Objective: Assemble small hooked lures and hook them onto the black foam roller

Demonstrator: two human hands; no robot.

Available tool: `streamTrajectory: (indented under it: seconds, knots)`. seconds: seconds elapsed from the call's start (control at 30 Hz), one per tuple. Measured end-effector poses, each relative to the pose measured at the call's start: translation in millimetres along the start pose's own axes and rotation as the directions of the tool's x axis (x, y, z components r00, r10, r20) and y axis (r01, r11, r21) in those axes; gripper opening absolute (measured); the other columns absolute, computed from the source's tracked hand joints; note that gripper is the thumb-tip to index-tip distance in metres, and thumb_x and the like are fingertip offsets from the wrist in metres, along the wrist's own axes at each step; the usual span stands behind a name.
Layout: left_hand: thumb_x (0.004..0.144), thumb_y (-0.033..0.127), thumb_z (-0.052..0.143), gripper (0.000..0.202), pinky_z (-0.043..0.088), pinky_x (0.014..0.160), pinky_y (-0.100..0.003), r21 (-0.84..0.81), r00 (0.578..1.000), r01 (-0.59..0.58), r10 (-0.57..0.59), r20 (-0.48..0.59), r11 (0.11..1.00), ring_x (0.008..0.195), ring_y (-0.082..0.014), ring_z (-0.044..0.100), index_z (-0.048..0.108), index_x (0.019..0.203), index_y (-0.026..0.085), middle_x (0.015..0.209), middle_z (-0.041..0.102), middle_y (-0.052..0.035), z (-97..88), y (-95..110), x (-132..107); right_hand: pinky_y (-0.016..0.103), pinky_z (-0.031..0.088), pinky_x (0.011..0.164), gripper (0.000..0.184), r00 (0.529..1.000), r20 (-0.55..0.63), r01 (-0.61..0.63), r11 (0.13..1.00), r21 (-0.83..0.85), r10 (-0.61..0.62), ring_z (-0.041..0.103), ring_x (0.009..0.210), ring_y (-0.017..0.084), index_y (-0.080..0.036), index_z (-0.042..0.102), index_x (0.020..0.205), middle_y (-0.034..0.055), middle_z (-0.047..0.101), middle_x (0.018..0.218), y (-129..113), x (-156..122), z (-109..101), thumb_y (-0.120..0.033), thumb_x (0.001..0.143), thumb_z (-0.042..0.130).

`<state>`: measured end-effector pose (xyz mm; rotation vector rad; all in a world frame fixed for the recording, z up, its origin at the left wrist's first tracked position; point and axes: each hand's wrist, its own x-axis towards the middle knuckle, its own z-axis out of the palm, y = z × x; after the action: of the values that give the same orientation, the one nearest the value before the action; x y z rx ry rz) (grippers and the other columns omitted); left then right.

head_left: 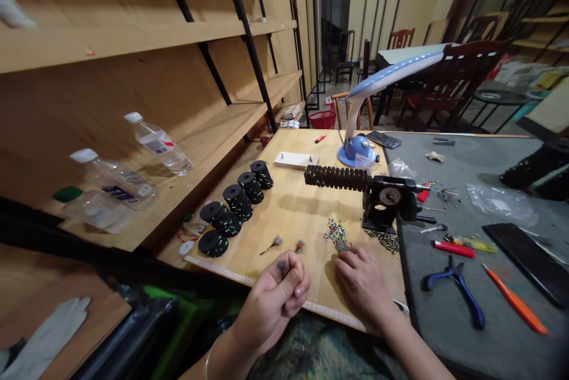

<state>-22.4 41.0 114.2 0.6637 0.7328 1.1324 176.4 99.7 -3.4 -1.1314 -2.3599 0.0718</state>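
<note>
My left hand point(280, 294) is closed above the table's front edge; a small greyish tuft point(283, 265) shows at its fingers, but most of what it holds is hidden. On the board, my right hand point(363, 279) reaches with bent fingers drawn together to a pile of small grey pieces point(341, 245); anything between its fingertips is out of sight. Touching that pile are multicoloured beads point(335, 230). Two small feathery tufts, a grey one point(272, 243) on a thin stem and one with orange point(300, 245), lie beyond my left hand.
A black clamp-like device point(386, 199) bears a ridged black foam roll point(335, 178). Black foam spools point(240, 202) line the left side. Dark metal bits point(384, 242) lie near the device. Blue pliers point(457, 285), an orange tool point(515, 300) and a phone point(528, 258) are right. A lamp point(358, 146) stands behind.
</note>
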Motion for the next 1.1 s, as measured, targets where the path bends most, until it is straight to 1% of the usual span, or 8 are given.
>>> streamTrajectory:
  seconds: [0.2, 0.33, 0.43, 0.53, 0.63, 0.77, 0.9, 1.1]
  knots:
    - [0.091, 0.043, 0.054, 0.032, 0.025, 0.048, -0.02, 0.433, 0.998, -0.057, 0.054, 0.02, 0.9, 0.048, -0.005, 0.032, 0.047, 0.074, 0.017, 0.065, 0.047, 0.0031, 3.3, -9, 5, 0.042, 0.044, 0.085, 0.034, 0.999, -0.042, -0.026, 0.999, -0.029, 0.025, 0.053, 0.108, 0.031, -0.015, 0.063, 0.118, 0.0116, 0.069, 0.114, 2, -15, -25, -0.011, 0.086, 0.051]
    - [0.094, 0.034, 0.048, 0.026, 0.037, 0.062, -0.025, 0.743, 0.976, -0.218, 0.155, 0.155, 0.633, 0.064, -0.0126, 0.046, 0.052, 0.075, 0.017, 0.07, 0.049, -0.0009, 11.1, -2, 2, 0.038, 0.048, 0.086, 0.027, 0.964, -0.228, -0.083, 0.97, 0.229, 0.137, 0.059, 0.101, 0.026, -0.02, 0.064, 0.111, 0.0094, 0.072, 0.104, -17, -20, -57, -0.013, 0.089, 0.05]
    - [0.094, 0.024, 0.047, 0.018, 0.04, 0.076, -0.029, 0.834, 0.931, -0.358, 0.232, 0.283, 0.42, 0.084, -0.0182, 0.051, 0.053, 0.078, 0.018, 0.082, 0.051, -0.0045, 14.9, -3, 0, 0.032, 0.052, 0.082, 0.028, 0.953, -0.07, -0.187, 0.754, 0.63, 0.294, 0.063, 0.102, 0.023, -0.024, 0.059, 0.119, 0.0094, 0.069, 0.113, -47, -17, -72, -0.021, 0.092, 0.051]
    - [0.093, 0.019, 0.045, 0.014, 0.042, 0.077, -0.03, 0.86, 0.928, -0.354, 0.252, 0.275, 0.367, 0.086, -0.0184, 0.051, 0.054, 0.082, 0.018, 0.088, 0.049, -0.0052, 13.5, -11, 1, 0.03, 0.054, 0.072, 0.031, 0.902, 0.26, -0.371, 0.308, 0.876, 0.345, 0.067, 0.089, 0.021, -0.022, 0.055, 0.119, 0.0096, 0.071, 0.103, -71, -14, -67, -0.039, 0.092, 0.052]
    - [0.09, 0.018, 0.047, 0.014, 0.041, 0.075, -0.029, 0.866, 0.959, -0.269, 0.202, 0.199, 0.423, 0.083, -0.0179, 0.051, 0.053, 0.078, 0.018, 0.085, 0.049, -0.004, 7.5, -24, 5, 0.023, 0.046, 0.052, 0.04, 0.831, 0.466, -0.493, 0.013, 0.87, 0.304, 0.056, 0.052, 0.013, -0.018, 0.057, 0.096, -0.0004, 0.063, 0.061, -79, -16, -50, -0.057, 0.087, 0.053]
    - [0.085, 0.023, 0.056, 0.01, 0.039, 0.068, -0.026, 0.764, 0.996, -0.072, 0.08, 0.027, 0.641, 0.075, -0.0152, 0.051, 0.054, 0.077, 0.018, 0.078, 0.051, -0.0013, -5.9, -45, 12, 0.019, 0.032, 0.048, 0.046, 0.783, 0.485, -0.542, 0.046, 0.839, 0.39, 0.039, 0.041, 0.006, -0.019, 0.049, 0.071, -0.0082, 0.048, 0.043, -70, -28, -27, -0.063, 0.082, 0.058]
    - [0.081, 0.031, 0.058, 0.018, 0.026, 0.048, -0.021, 0.401, 0.98, 0.2, -0.177, -0.095, 0.894, 0.057, -0.0086, 0.047, 0.051, 0.091, 0.018, 0.079, 0.053, 0.0013, -19.1, -68, 15, 0.018, 0.026, 0.042, 0.049, 0.696, 0.517, -0.564, -0.067, 0.823, 0.499, 0.035, 0.036, 0.006, -0.02, 0.048, 0.072, -0.0086, 0.049, 0.041, -62, -41, -11, -0.068, 0.078, 0.059]
    - [0.076, 0.039, 0.063, 0.026, 0.021, 0.047, -0.021, 0.177, 0.956, 0.267, -0.236, -0.176, 0.947, 0.054, -0.0079, 0.051, 0.048, 0.076, 0.017, 0.074, 0.058, -0.001, -22.8, -88, 10, 0.018, 0.023, 0.038, 0.052, 0.626, 0.532, -0.551, -0.159, 0.819, 0.57, 0.033, 0.032, 0.005, -0.02, 0.048, 0.072, -0.0082, 0.049, 0.038, -64, -47, -2, -0.07, 0.072, 0.062]
